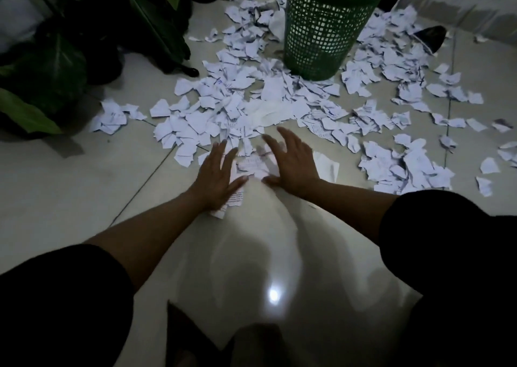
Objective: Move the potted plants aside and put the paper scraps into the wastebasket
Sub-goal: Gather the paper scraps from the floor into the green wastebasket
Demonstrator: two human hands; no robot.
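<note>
Head view: my left hand (216, 172) and right hand (291, 162) lie flat, fingers spread, pressing on scraps (251, 109) at the near edge of the litter — gripping nothing. Scraps cover the floor (84, 176) around the upright green basket (327, 28); plants (56, 59) stand far left.

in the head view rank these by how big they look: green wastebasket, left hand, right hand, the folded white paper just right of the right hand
1. green wastebasket, clearly largest, though farther off.
2. left hand and right hand: about alike, both flat on the scraps, not ranked apart.
3. folded white paper, smallest, partly hidden by the right hand.
</note>
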